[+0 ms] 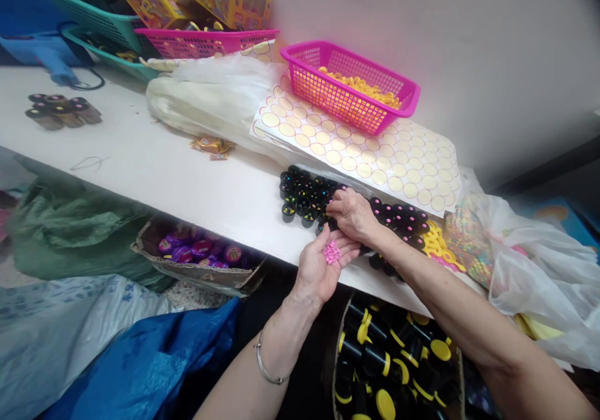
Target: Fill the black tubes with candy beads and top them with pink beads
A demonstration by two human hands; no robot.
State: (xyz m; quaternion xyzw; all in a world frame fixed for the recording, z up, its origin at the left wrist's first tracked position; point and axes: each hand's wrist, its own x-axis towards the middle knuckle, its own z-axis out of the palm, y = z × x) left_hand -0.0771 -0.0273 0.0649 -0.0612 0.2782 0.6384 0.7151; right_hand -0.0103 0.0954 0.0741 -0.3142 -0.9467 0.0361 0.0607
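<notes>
My left hand (322,264) lies palm up and open at the table's front edge, with a small heap of pink pellets (332,252) on the palm. My right hand (351,212) is just above it, fingertips pinched together over a cluster of small black cups (304,198); what is between the fingertips is too small to make out. Colourful bits show inside the cups on the left. To the right of my right hand, more black cups (398,217) each show a pink dot on top.
Behind the cups lie sticker sheets (333,157) under a pink basket (300,73) of yellow rings. Yellow rings (435,245) and plastic bags (525,282) sit at the right. Below the table are a box of yellow-capped black containers (375,351) and a box of purple items (201,248).
</notes>
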